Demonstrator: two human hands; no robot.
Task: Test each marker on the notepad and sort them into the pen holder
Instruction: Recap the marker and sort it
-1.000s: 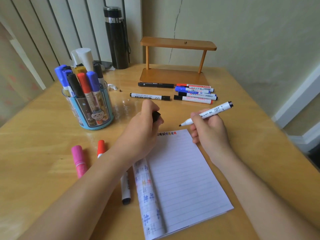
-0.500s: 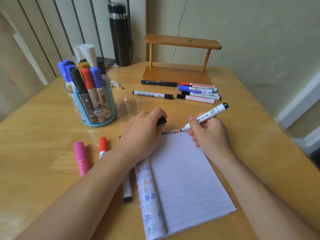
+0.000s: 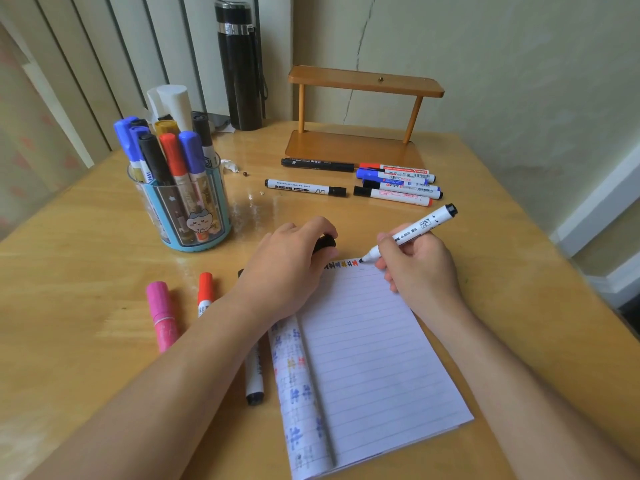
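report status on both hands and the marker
Right grip pinches white black-tipped marker, tip at lined white notepad. Left grip holds black cap. Nothing blocks the page.

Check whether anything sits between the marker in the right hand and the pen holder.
The left hand, gripping a black cap, lies directly between the white marker in the right hand and the pen holder. Nothing else visibly intervenes; the holder is crowded with markers.

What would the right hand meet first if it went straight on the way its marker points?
Probably the notepad's top line, just right of the coloured test marks; whether the marker tip touches it is unclear.
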